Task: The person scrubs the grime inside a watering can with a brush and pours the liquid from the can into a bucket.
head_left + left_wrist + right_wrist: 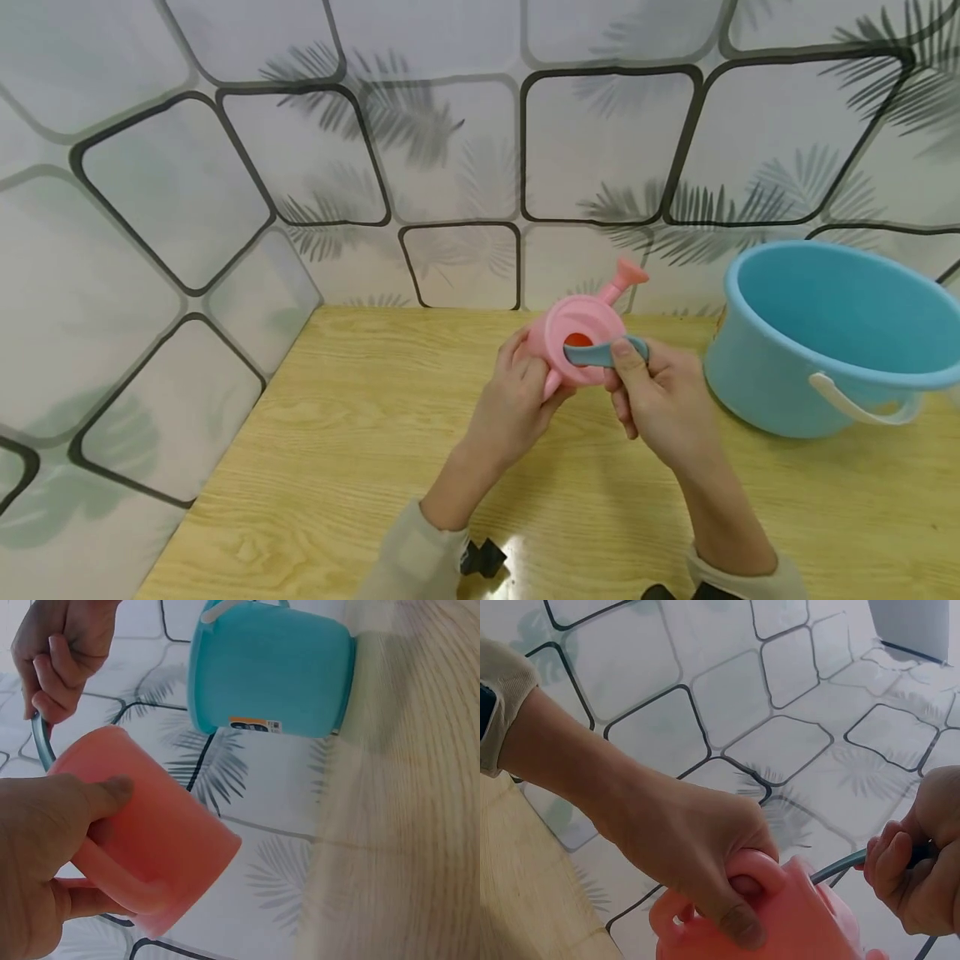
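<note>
A pink toy watering can (551, 333) with a round top opening and a spout pointing up and right is held above the table. The left hand (512, 408) grips it by its handle, thumb on the body in the left wrist view (161, 832). The right hand (663, 404) pinches a blue-grey handled tool (592, 356), whose far end lies at the can's opening; that end is hidden inside in the right wrist view. Something orange-red shows within the opening.
A large blue bucket (798, 392) with a white handle stands on the wooden table (322, 467) at the right. Patterned wall covering (465, 192) rises behind the table and along its left side.
</note>
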Tool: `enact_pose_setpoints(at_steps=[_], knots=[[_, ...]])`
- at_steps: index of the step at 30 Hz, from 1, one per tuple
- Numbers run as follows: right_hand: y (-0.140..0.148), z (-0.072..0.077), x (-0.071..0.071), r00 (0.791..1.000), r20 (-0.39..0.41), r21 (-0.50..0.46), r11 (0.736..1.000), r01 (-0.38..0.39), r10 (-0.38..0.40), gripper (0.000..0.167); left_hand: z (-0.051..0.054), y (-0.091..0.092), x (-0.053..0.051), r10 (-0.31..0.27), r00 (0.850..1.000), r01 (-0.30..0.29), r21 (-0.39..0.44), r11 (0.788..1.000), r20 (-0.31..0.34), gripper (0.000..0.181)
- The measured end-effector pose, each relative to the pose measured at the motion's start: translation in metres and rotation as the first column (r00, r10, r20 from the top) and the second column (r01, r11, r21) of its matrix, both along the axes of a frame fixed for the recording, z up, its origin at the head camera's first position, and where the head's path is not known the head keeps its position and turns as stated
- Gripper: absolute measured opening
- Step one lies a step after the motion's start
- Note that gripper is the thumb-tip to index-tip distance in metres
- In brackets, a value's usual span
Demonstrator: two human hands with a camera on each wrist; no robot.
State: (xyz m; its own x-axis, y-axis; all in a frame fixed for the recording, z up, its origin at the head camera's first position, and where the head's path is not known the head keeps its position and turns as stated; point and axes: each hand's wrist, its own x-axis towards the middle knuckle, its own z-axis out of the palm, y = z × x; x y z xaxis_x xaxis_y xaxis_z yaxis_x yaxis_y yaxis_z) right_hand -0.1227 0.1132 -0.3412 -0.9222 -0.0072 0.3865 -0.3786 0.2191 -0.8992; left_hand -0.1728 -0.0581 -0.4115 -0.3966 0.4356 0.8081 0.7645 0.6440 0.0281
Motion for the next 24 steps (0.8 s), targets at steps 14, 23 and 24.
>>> enact_pose_setpoints(at_steps=[14,23,24], knots=[[-0.0002,0.0002,-0.0011,0.998,-0.044,-0.006,0.999,-0.054,0.054,0.037,-0.0009,0.0039,-0.0012,-0.066,0.996,0.069,0.052,0.996,-0.059,0.034],[0.0058,0.0033,0.0027,0.995,-0.04,0.057,0.994,-0.089,0.092,0.033,-0.0011,0.0005,-0.0022,-0.08,0.996,0.081,0.038,0.996,-0.031,0.035],[0.0054,0.0025,0.0021,0.995,-0.029,0.061,0.994,-0.096,0.098,0.033,-0.0017,0.0007,-0.0019,-0.079,0.996,0.08,0.029,0.996,-0.033,0.036]])
